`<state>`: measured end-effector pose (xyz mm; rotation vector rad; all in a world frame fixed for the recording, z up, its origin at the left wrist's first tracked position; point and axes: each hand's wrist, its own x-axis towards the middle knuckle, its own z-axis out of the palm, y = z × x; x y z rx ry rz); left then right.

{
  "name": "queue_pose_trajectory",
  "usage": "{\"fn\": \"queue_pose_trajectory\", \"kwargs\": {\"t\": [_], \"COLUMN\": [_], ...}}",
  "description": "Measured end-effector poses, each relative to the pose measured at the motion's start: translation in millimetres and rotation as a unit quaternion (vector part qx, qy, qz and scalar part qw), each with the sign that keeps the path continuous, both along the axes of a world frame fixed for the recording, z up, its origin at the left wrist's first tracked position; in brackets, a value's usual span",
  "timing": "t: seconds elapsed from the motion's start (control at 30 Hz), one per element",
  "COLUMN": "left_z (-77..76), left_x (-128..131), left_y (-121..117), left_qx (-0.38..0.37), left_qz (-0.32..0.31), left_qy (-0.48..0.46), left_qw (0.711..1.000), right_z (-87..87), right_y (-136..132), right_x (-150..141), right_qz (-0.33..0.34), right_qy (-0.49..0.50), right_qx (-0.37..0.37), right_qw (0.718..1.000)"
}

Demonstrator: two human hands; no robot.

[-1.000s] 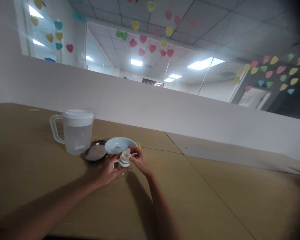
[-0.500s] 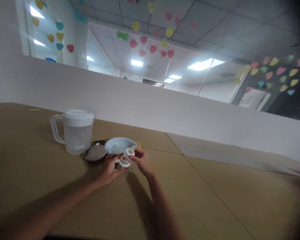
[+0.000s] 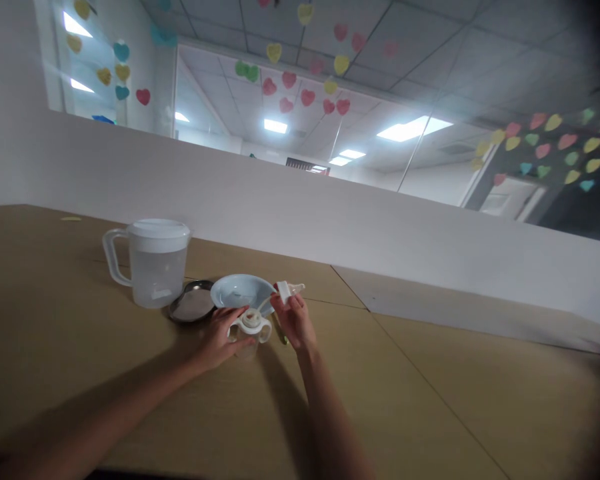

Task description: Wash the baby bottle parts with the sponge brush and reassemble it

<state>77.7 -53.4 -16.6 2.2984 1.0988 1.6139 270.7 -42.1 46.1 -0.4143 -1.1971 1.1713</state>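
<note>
On the table, a clear baby bottle with a white two-handled collar stands upright with its mouth uncovered. My left hand is closed round its left side. To the right and a little higher, my right hand grips the nipple cap, a white ring with a clear teat tilted to the right. A thin pale tube runs from the cap down toward the bottle mouth; whether its end is inside I cannot tell. Just behind the bottle is a light blue bowl.
A lidded plastic pitcher with clear liquid stands at the left. Beside it lies a round metal dish. A slim yellow-green object lies partly behind my right hand. A white wall runs behind the table.
The nipple cap has come off the bottle and moved right with my right hand, tipping sideways and baring the tube. My left hand has stayed on the bottle.
</note>
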Motion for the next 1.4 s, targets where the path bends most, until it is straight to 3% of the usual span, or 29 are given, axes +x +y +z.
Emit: {"fn": "queue_pose_trajectory", "kwargs": {"t": [0.3, 0.6, 0.93, 1.4], "left_z": [-1.5, -2.8, -2.4, -1.8], "left_x": [1, 0, 1, 2], "left_y": [1, 1, 2, 1], "left_qx": [-0.006, -0.011, 0.003, 0.002], "left_qz": [-0.003, 0.005, 0.002, 0.003], "left_qy": [-0.012, 0.001, 0.000, -0.011], "left_qw": [1.000, 1.000, 1.000, 1.000], "right_z": [-2.4, -10.0, -20.8, -13.0], "right_y": [6, 14, 20, 18], "right_x": [14, 5, -7, 2], "right_qz": [0.007, 0.028, 0.002, -0.015], "right_qy": [0.140, 0.210, 0.173, 0.164], "right_qx": [-0.030, -0.056, -0.059, -0.030], "right_qw": [0.990, 0.976, 0.983, 0.986]}}
